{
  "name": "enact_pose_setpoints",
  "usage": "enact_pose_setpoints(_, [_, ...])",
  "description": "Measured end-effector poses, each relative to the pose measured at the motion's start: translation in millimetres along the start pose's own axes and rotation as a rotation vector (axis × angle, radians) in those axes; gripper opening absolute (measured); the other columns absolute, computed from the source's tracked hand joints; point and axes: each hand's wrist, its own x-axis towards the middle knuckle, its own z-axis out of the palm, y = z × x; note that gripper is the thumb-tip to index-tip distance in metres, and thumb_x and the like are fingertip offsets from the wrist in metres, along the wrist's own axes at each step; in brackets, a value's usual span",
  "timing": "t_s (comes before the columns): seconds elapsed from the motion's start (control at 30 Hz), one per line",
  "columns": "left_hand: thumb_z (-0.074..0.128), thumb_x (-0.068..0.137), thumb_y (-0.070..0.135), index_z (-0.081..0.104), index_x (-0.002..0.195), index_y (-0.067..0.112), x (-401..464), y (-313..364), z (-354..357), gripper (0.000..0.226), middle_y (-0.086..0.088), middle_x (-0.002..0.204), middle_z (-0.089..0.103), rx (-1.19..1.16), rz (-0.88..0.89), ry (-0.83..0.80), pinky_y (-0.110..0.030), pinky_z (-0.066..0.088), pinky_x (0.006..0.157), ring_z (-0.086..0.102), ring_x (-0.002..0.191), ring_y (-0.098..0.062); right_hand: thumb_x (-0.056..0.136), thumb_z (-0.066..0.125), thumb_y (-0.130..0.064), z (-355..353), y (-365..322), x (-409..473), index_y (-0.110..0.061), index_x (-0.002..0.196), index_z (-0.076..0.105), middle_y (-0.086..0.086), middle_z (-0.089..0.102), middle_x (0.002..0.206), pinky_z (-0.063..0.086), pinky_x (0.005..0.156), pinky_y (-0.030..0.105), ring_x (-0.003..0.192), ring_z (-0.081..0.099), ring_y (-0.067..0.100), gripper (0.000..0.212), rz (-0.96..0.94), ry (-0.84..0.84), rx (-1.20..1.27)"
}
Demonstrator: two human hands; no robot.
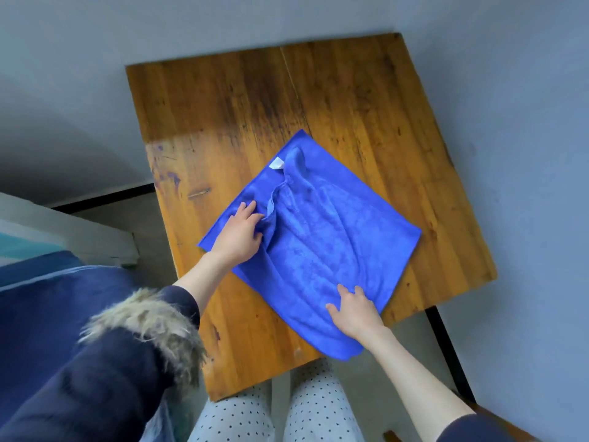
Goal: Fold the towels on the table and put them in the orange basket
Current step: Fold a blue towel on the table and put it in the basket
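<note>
on the near right part of the worn wooden table [223,100] lies a bright blue plush microfibre towel [334,237], spread at a slant, one corner pointing to the far edge and its near end hanging a little over the table's near edge. it is partly doubled: a stitched hem runs from the small white label [276,163] down toward the left hand, and soft ridges fan across the upper layer. by its look it is light, limp and thick-piled; it should bend wherever it is lifted and keep no crease by itself, so each fold will likely want pressing flat. it may slide a little on the smooth wood, though the nap should give fingers good purchase.

the left hand [240,232] rests on the towel's left part, its fingers curled at the loose hem and seeming to pinch the bunched cloth there. the right hand [352,309] lies on the near part of the towel with fingers spread and fairly straight, pressing the cloth down rather than gripping it.

the best holds, i judge, are the hemmed corners and edges, where the cloth is firmest; a grab in the middle would only bunch it.

outward: a dark blue coat sleeve with a pale fur trim [143,317] at lower left, dotted light trousers [312,409] below the table, grey floor around. no orange basket is in view.
</note>
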Motion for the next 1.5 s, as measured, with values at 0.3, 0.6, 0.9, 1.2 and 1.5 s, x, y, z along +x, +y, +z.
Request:
enact_pose_setpoints(0.3, [0.055, 0.09, 0.02, 0.057, 0.116, 0.011, -38, -20, 6, 0.028, -0.014, 0.112, 0.051, 0.096, -0.314, 0.287, -0.042, 0.037, 0.085, 0.043, 0.108, -0.034, 0.096, 0.042, -0.035, -76, -13, 43, -0.013, 0.131, 0.045, 0.012, 0.052, 0.129, 0.042, 0.089, 0.04, 0.117, 0.05, 0.033, 0.041, -0.098, 0.389, 0.128])
enact_pose_setpoints(0.6, [0.06, 0.089, 0.021, 0.063, 0.098, 0.006, -45, -19, 10, 0.018, -0.016, 0.106, 0.052, -0.051, -0.529, 0.388, -0.043, 0.04, 0.088, 0.043, 0.106, -0.035, 0.095, 0.048, -0.03, -173, -65, 122, -0.009, 0.133, 0.045, 0.013, 0.048, 0.132, 0.034, 0.101, 0.034, 0.124, 0.044, 0.027, 0.044, -0.466, 0.448, 0.319])
enact_pose_setpoints(0.9, [0.066, 0.084, 0.014, 0.061, 0.085, 0.006, -41, -23, 12, 0.01, -0.015, 0.114, 0.045, -0.164, -0.565, 0.48, -0.036, 0.033, 0.094, 0.039, 0.112, -0.033, 0.089, 0.056, -0.023, -203, -90, 148, -0.014, 0.077, 0.06, -0.005, 0.061, 0.081, 0.036, 0.068, 0.024, 0.082, 0.053, 0.013, 0.015, -0.569, 0.326, 0.351])
enact_pose_setpoints(1.2, [0.062, 0.087, 0.016, 0.057, 0.082, 0.012, -43, -20, 15, 0.008, -0.004, 0.09, 0.052, -0.263, -0.576, 0.552, -0.028, 0.035, 0.076, 0.048, 0.088, -0.023, 0.087, 0.051, -0.006, -222, -80, 175, 0.014, 0.092, 0.057, 0.007, 0.049, 0.082, 0.036, 0.068, 0.032, 0.077, 0.043, 0.017, 0.022, -0.448, 0.134, 0.59])
enact_pose_setpoints(1.5, [0.06, 0.089, 0.011, 0.06, 0.08, 0.013, -72, -20, -7, 0.01, 0.006, 0.066, 0.06, -0.87, -0.547, 0.583, -0.016, 0.045, 0.062, 0.051, 0.055, -0.005, 0.088, 0.051, -0.01, -236, -88, 170, -0.018, 0.068, 0.057, 0.0, 0.054, 0.074, 0.039, 0.063, 0.025, 0.068, 0.047, 0.01, 0.022, -0.522, 0.295, 0.735])
